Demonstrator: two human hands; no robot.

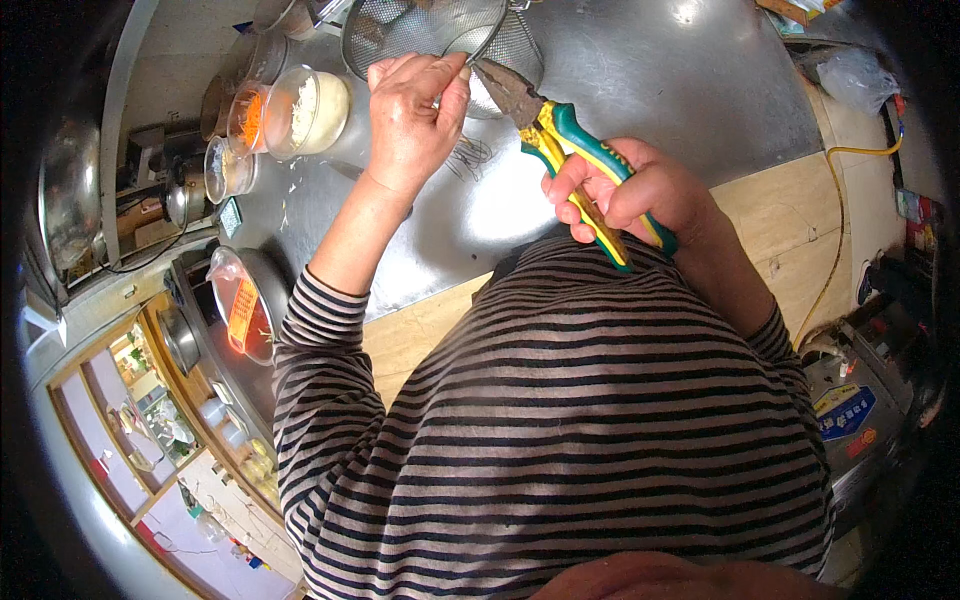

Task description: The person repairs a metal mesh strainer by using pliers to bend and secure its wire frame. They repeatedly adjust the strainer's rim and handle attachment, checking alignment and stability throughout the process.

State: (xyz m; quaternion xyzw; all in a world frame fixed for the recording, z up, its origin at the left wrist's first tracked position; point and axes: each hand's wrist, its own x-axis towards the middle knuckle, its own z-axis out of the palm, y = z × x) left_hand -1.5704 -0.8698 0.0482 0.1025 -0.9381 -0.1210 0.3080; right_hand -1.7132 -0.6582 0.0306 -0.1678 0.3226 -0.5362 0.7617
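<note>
My right hand (640,190) grips a pair of pliers (520,103) by its green and yellow handles, which are spread a little apart. The dark jaws point up and left, right beside the fingertips of my left hand (418,115). Those fingers are closed in a pinch at the rim of a round wire mesh strainer (420,28). Whether the jaws touch the rim or a wire there is too small to tell. Some thin loose wires (468,155) lie on the metal table just below the strainer.
Clear tubs of white shreds (308,112) and orange shreds (250,118) stand left of my left hand. A metal basin (258,300) holding something orange is beside my left elbow. The steel table (640,70) ends at a pale wooden edge. A yellow hose (838,215) hangs at the right.
</note>
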